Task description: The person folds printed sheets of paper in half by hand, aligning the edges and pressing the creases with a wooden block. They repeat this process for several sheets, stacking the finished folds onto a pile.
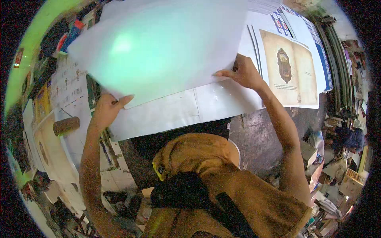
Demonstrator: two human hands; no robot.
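A large white sheet of paper (178,51) spans the upper middle of the head view, with a greenish glare on it. My left hand (106,110) pinches its near left corner, thumb on top. Farther right, my right hand (244,72) grips the near right edge, its thumb also lying over the paper. Under the sheet's near edge shows a shiny pale work surface (158,119). Fingers beneath the paper are hidden on both hands.
Right of the sheet lies a printed spread (287,71) with an ornate framed picture. At left are a brown cylinder (66,126), another printed sheet (49,146) and a page of small figures (69,85). Dark long bars (337,67) stand at far right.
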